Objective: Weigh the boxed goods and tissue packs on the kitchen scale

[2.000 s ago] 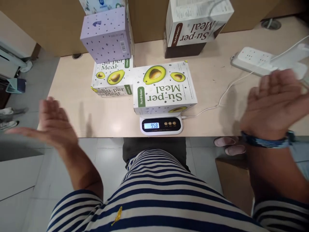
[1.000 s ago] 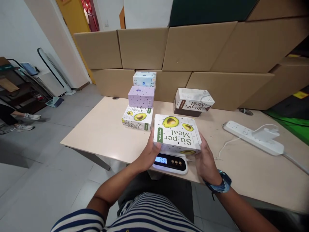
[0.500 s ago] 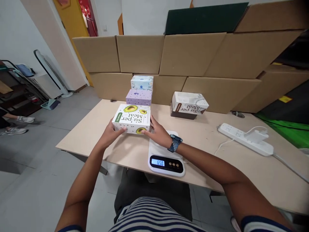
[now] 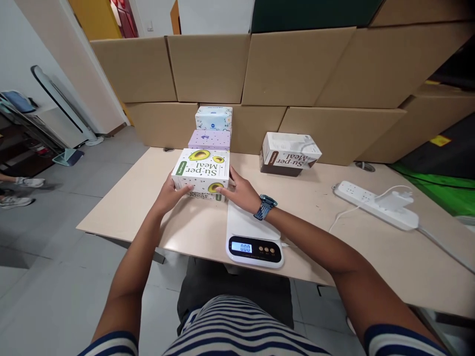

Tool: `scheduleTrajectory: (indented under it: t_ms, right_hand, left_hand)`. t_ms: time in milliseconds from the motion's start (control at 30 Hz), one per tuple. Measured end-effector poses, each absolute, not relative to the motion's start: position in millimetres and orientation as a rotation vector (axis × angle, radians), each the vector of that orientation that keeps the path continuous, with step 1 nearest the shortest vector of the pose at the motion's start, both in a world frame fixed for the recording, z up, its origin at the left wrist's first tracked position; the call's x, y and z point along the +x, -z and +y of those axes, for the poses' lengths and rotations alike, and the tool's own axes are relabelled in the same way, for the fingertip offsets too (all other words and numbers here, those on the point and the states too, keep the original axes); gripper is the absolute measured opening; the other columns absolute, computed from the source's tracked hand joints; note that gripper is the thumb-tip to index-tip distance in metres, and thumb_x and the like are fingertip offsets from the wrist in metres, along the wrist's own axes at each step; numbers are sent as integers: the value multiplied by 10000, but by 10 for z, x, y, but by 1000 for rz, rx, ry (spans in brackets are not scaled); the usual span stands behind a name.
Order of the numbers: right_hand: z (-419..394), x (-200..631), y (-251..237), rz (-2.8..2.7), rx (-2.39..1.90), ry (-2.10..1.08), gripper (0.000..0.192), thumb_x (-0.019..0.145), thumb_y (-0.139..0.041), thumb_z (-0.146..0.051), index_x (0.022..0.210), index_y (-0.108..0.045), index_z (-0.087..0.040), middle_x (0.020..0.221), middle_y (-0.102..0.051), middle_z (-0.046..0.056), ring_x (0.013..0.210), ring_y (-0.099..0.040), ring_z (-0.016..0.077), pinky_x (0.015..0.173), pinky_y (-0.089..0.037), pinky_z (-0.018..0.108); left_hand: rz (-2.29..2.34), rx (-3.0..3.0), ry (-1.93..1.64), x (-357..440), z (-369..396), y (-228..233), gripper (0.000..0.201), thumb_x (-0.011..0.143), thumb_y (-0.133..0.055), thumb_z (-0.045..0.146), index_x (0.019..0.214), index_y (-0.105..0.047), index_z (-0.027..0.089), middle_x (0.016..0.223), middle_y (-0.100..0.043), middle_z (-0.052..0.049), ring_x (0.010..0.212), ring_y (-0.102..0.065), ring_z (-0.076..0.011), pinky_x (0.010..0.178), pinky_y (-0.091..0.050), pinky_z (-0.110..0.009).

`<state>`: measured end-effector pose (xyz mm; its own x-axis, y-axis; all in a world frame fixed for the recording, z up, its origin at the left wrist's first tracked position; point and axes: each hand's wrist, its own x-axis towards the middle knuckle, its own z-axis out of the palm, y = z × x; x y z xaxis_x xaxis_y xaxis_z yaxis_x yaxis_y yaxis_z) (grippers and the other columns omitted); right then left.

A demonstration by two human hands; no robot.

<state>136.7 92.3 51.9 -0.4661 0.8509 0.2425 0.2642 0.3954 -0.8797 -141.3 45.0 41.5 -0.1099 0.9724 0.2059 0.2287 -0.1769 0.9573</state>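
A white "Su-per Meal" box (image 4: 204, 170) with avocado pictures is held between my two hands at the middle left of the table. My left hand (image 4: 171, 195) grips its left end, thumb on the near side. At the right end my right hand (image 4: 241, 192) holds it with the thumb along the near side and a watch on the wrist. Below its near side a strip with "Meal" lettering shows. Just right of the box lies a white kitchen scale (image 4: 254, 232), partly under my right forearm, its lit display reading 0.00.
Behind the held box stand a purple dotted box (image 4: 210, 139) and a blue-white flowered pack (image 4: 214, 118). A brown-and-white "Su-per Meal" box (image 4: 290, 152) stands further right. A power strip (image 4: 374, 205) with plug and cable lies at the right. Stacked cardboard boxes (image 4: 208, 69) wall the back.
The scale display has gone from about 6.50 to 0.00. Lettering now shows under the near side of the box. Both hands keep their grip, and the view has tipped slightly down.
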Motion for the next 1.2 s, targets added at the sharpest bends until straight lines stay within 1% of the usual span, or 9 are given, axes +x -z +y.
scheduleTrajectory:
  t_ms: [200, 400, 533, 633, 767, 967, 1067, 1133, 1200]
  right_hand:
    - [930, 1376, -505, -1979, -957, -1036, 1094, 889, -775, -451, 1784, -162, -309, 1760, -468, 85, 1523, -593, 383, 1186, -610, 627]
    - [977, 1423, -384, -1962, -1016, -1029, 1127, 868, -801, -534, 1781, -187, -291, 1813, -362, 82, 1631, -459, 404, 1283, -507, 662]
    - [978, 1445, -330, -1966, -1025, -997, 1179, 830, -843, -583, 1777, -202, -295, 1816, -346, 91, 1639, -443, 414, 1317, -450, 679]
    - [978, 1479, -354, -1971, -1048, -999, 1176, 837, -836, -578, 1780, -194, -295, 1792, -394, 104, 1551, -563, 420, 1284, -494, 668]
    - [1028, 1593, -452, -2065, -1067, -987, 1173, 840, -839, -536, 1785, -190, -287, 1685, -551, 159, 1210, -798, 399, 1164, -588, 678]
    - [1081, 1713, -435, -2094, -1013, -1004, 1060, 912, -767, -520, 1780, -209, -280, 1614, -635, 158, 1207, -807, 342, 1137, -611, 614]
    - [1083, 1760, -312, -2084, -1030, -944, 913, 935, -743, -526, 1729, -378, -262, 1454, -765, 124, 1216, -805, 325, 1150, -608, 561]
    - [1117, 1857, -216, -2041, -1032, -881, 812, 905, -778, -543, 1633, -549, -267, 1176, -870, 78, 1106, -831, 316, 1100, -630, 540]
    - [1191, 2034, -137, -1943, -1057, -805, 735, 882, -784, -608, 1518, -673, -256, 902, -864, 38, 964, -841, 300, 1064, -638, 537]
  left_hand:
    - [1329, 1449, -1469, -1459, 514, -290, 965, 745, -963, 446, 1570, -507, 238, 1589, -643, -161, 1458, -636, -407, 1174, -612, -604]
    - [1391, 1453, -1605, -1416, 453, -226, 978, 747, -962, 427, 1593, -490, 293, 1658, -568, -136, 1536, -559, -384, 1281, -519, -568]
    - [1329, 1294, -1671, -1443, 444, -205, 1032, 728, -941, 505, 1602, -448, 263, 1561, -643, -170, 1483, -607, -384, 1263, -527, -584]
    - [1317, 1253, -1670, -1468, 441, -189, 1018, 721, -937, 500, 1583, -458, 251, 1496, -686, -168, 1454, -630, -381, 1267, -518, -608]
    - [1340, 1315, -1636, -1478, 417, -175, 990, 699, -965, 406, 1559, -489, 287, 1589, -623, -141, 1506, -590, -380, 1325, -453, -630]
    - [1267, 1323, -1419, -1475, 396, -153, 811, 730, -965, 372, 1434, -572, 286, 1521, -682, -119, 1448, -643, -387, 1260, -523, -675]
    - [1280, 1284, -1434, -1462, 419, -129, 783, 698, -987, 398, 1364, -598, 262, 1455, -724, -133, 1387, -685, -392, 1244, -540, -667]
    - [1283, 1264, -1457, -1461, 448, -127, 784, 674, -1004, 418, 1332, -610, 256, 1439, -735, -140, 1353, -700, -382, 1230, -553, -642]
    - [1301, 1259, -1497, -1472, 480, -150, 777, 652, -1020, 425, 1303, -632, 252, 1422, -742, -135, 1316, -711, -350, 1195, -581, -580]
